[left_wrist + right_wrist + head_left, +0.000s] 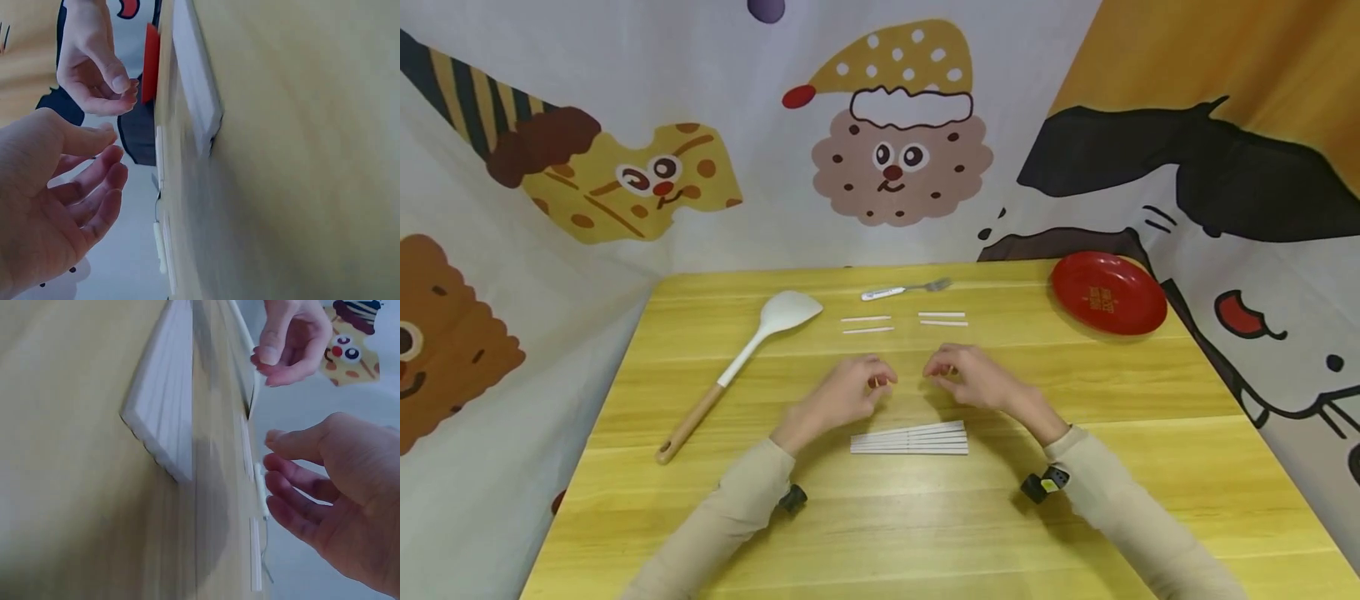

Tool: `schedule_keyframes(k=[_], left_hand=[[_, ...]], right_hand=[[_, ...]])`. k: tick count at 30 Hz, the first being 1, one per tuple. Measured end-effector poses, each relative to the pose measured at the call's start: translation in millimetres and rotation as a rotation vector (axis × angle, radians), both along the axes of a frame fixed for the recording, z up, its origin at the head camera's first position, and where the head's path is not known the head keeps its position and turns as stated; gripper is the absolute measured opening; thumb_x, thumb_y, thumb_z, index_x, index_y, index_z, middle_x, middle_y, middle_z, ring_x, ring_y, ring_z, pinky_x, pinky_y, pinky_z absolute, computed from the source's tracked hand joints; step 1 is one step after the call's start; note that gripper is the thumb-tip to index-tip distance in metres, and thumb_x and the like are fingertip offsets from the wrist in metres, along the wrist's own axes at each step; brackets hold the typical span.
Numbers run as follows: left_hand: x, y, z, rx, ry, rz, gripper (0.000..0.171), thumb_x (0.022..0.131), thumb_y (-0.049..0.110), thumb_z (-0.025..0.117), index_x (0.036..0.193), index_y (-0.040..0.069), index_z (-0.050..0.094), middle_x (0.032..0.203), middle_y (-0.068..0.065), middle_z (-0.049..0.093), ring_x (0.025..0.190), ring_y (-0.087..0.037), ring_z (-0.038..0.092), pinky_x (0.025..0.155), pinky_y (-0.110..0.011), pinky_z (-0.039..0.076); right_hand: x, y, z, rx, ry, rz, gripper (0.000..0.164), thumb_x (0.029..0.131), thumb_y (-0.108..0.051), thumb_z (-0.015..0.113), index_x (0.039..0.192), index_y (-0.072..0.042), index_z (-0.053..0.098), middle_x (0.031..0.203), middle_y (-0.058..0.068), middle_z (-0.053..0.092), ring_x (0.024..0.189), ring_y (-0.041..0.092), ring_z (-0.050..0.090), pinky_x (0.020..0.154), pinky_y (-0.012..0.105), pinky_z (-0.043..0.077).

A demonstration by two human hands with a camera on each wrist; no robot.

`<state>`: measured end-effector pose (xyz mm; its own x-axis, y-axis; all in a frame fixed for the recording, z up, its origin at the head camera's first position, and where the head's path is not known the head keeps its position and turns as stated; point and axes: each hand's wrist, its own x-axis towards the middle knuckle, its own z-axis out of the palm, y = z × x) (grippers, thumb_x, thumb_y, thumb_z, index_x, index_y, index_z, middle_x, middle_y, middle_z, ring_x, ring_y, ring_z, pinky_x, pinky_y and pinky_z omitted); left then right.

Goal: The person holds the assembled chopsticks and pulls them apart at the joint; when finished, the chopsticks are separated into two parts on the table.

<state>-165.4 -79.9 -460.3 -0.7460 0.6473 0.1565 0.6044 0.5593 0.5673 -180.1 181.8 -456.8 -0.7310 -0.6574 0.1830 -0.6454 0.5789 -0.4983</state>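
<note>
My left hand (842,390) hovers above the middle of the table, its fingers loosely curled around nothing. Facing it across a small gap, my right hand (976,379) is held the same way, also with nothing in it. On the table just nearer than both hands lies a flat row of several long white strips (910,442), slightly fanned, with a thin line across the middle. Beyond the left hand is a pair of short white sticks (868,330); another pair of short white sticks (943,323) lies beyond the right hand. Neither hand touches any of these.
A white spatula (784,312) with a wooden handle lies slanted at the left. Toward the back edge rests a fork (883,293) with a white handle. A red plate (1108,296) sits at the back right, close to the printed cloth (760,225) behind the table.
</note>
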Motion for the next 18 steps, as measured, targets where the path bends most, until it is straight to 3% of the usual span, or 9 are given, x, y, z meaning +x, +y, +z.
schedule_keyframes(k=[4, 10, 18], left_hand=[[11.3, 0, -4.5, -0.014, -0.038, -0.026, 0.016, 0.094, 0.007, 0.071, 0.109, 0.004, 0.073, 0.098, -0.001, 0.069, 0.086, -0.011, 0.064, 0.074, -0.020, 0.054], [19.6, 1, -11.5, -0.014, -0.060, -0.065, 0.013, 0.092, 0.005, 0.072, 0.105, 0.005, 0.074, 0.097, -0.001, 0.069, 0.086, -0.010, 0.064, 0.075, -0.018, 0.055], [26.1, 6, -16.2, -0.075, -0.148, -0.117, 0.011, 0.094, 0.007, 0.068, 0.103, 0.008, 0.074, 0.097, 0.000, 0.069, 0.087, -0.009, 0.062, 0.078, -0.018, 0.054]], right_hand=[[15.1, -3, -0.7, 0.019, -0.039, 0.032, 0.014, 0.089, -0.001, 0.073, 0.102, -0.006, 0.075, 0.098, 0.004, 0.072, 0.089, 0.015, 0.067, 0.079, 0.029, 0.059], [31.8, -9, -7.3, 0.039, -0.123, 0.068, 0.012, 0.089, -0.007, 0.076, 0.101, -0.008, 0.075, 0.099, 0.004, 0.072, 0.090, 0.015, 0.066, 0.081, 0.028, 0.058], [36.6, -16, -20.2, 0.042, -0.190, 0.107, 0.013, 0.090, -0.004, 0.073, 0.102, -0.008, 0.075, 0.101, 0.003, 0.072, 0.093, 0.013, 0.066, 0.082, 0.023, 0.057]])
